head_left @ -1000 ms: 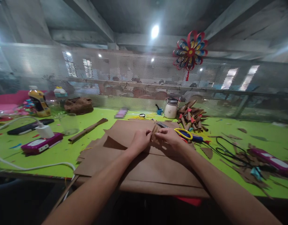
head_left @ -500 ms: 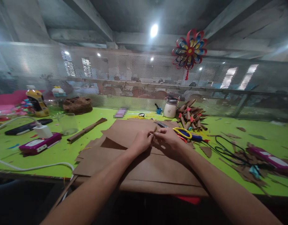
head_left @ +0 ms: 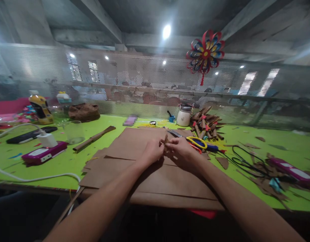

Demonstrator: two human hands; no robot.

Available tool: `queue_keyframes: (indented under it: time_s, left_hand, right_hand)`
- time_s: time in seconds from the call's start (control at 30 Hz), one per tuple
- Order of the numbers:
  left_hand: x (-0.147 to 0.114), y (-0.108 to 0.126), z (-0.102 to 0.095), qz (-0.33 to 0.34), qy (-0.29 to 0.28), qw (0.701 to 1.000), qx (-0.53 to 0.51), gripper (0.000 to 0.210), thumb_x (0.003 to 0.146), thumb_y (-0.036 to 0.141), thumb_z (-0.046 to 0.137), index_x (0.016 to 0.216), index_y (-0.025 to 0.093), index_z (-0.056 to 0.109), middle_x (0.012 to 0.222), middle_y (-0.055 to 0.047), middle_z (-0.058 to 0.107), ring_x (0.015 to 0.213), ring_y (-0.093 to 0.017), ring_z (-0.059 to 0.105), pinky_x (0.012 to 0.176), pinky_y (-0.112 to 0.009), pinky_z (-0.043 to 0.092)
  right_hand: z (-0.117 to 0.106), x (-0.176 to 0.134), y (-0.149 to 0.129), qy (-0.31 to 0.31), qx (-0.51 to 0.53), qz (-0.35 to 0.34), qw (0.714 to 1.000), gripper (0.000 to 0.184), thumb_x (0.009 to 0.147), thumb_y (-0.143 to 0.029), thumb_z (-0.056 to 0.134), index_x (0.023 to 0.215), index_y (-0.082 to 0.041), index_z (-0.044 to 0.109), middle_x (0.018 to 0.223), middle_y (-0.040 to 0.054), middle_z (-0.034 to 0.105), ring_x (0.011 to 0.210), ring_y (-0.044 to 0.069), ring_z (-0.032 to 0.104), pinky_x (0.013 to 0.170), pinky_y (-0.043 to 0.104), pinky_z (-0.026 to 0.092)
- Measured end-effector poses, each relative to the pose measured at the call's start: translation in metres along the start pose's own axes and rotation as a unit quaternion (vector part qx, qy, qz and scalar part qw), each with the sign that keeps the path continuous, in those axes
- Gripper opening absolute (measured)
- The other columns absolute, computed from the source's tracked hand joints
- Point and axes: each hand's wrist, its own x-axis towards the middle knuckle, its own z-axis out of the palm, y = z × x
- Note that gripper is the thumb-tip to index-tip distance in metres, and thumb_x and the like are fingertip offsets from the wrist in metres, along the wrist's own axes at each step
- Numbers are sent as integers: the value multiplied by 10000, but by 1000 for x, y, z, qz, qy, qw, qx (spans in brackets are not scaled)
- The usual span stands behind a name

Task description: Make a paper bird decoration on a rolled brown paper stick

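Observation:
Between my fingertips is a small piece of brown paper (head_left: 166,139), its tip standing up above them. My left hand (head_left: 155,150) pinches it from the left, and my right hand (head_left: 179,147) grips it from the right. The part inside the fingers is hidden. Both hands are over layered sheets of brown paper (head_left: 134,141) on the green table. Just beyond my right hand lie scissors (head_left: 198,142) with yellow handles, and a blue-handled tool (head_left: 211,148) with a cord rests against them.
A rolled brown paper stick (head_left: 94,138) lies to the left, near a clear cup (head_left: 73,132) and a purple power strip (head_left: 45,154). At the back right are a jar (head_left: 184,116) and a pile of small paper rolls (head_left: 207,125). Black cable (head_left: 245,161) and scraps spread to the right.
The brown paper piece now stands more upright and shows more between my fingers. A raised flap of the sheet beside my left hand has settled flat. My hands have barely moved.

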Motion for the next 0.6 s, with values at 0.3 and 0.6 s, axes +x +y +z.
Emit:
queue_keyframes:
  time_s: [0.3, 0.6]
  left_hand:
    - [0, -2, 2, -1, -40, 997, -64, 258, 821, 225, 441, 946, 133, 646, 756, -77, 697, 593, -136, 643, 520, -211, 489]
    - [2, -5, 3, -3, -46, 994, -96, 257, 821, 226, 444, 946, 129, 646, 728, -79, 696, 578, -135, 641, 509, -210, 489]
  right_hand:
    - [-1, -2, -4, -12, 21, 18, 1000, 202, 615, -267, 718, 537, -148, 574, 471, -8, 533, 450, 80, 455, 454, 224, 334]
    - [-1, -1, 1, -16, 7, 3, 1000, 197, 628, -303, 711, 618, -132, 614, 549, 9, 580, 496, 93, 492, 491, 232, 369]
